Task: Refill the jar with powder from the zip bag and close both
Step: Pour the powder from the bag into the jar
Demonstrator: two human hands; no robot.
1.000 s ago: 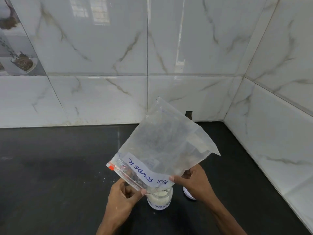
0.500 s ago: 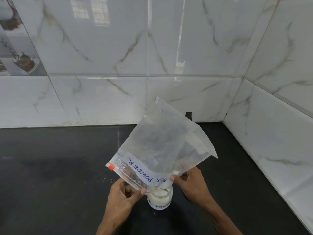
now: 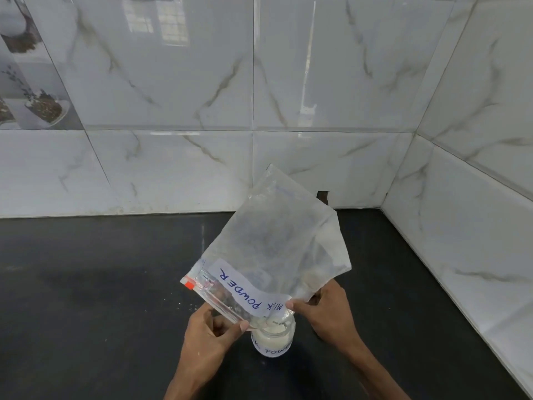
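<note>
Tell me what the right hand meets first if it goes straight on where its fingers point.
The zip bag that the right hand pinches; past it, probably the left hand above the jar, though depth is unclear.

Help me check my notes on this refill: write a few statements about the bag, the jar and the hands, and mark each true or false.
1. The zip bag is tipped with its mouth down at the jar. True.
2. The jar has its lid on. False: its top is open under the bag.
3. The left hand and the right hand both pinch the bag near its mouth. True.
4. The jar is empty. False: white powder fills most of it.
5. The bag is marked "sugar". False: its label reads "milk powder".
</note>
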